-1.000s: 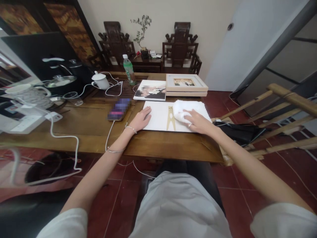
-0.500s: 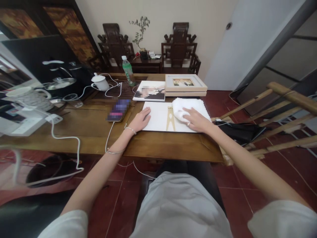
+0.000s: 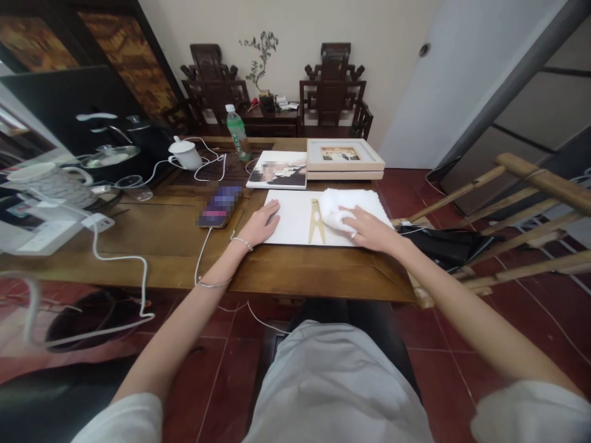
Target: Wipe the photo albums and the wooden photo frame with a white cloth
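I see right hand (image 3: 367, 229) clutching cloth (image 3: 333, 214) atop board (image 3: 295, 226), desk (image 3: 300, 274) right end; left hand (image 3: 261, 225) flat, open, on board's left edge.

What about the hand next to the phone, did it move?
No. The left hand stays flat on the left edge of the white board, beside the phone.

Cream wall (image 3: 323, 24), red tile floor (image 3: 462, 332), carved dark chairs (image 3: 333, 86).

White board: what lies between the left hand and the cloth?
Head view: a tan peg-shaped piece lies on the white board between the left hand and the cloth under the right hand.
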A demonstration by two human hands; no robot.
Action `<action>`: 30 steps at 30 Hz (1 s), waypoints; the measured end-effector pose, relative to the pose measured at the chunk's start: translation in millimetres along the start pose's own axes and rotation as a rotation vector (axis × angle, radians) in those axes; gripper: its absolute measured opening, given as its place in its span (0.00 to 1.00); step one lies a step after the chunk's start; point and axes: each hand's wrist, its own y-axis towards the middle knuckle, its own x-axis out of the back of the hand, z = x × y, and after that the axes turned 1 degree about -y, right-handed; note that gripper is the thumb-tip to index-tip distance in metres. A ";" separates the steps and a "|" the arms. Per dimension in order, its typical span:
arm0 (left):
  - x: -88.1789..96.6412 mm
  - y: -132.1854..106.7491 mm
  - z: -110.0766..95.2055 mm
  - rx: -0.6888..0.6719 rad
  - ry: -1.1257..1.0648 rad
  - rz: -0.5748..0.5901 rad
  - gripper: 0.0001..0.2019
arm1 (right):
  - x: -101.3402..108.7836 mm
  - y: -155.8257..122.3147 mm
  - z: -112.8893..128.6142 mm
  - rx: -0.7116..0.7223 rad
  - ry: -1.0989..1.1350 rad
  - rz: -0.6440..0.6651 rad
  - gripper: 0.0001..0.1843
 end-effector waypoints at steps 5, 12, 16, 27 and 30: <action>1.2 -0.9 1.1 -0.003 0.016 0.005 0.26 | -1.9 49.3 -36.2 -0.138 -0.009 -0.019 0.20; 0.8 -1.3 0.0 -0.006 0.002 0.001 0.26 | -4.1 51.0 -38.0 -0.141 0.018 -0.059 0.18; -1.0 -0.6 -0.2 -0.008 0.002 -0.003 0.25 | -4.9 10.6 -6.8 -0.021 0.049 -0.082 0.19; -4.0 0.4 1.6 -0.011 0.000 -0.020 0.26 | 19.4 -58.7 41.9 -0.038 0.147 0.043 0.17; -3.7 0.6 1.6 -0.010 -0.012 -0.022 0.25 | 11.8 -31.1 23.5 -0.132 0.162 0.010 0.19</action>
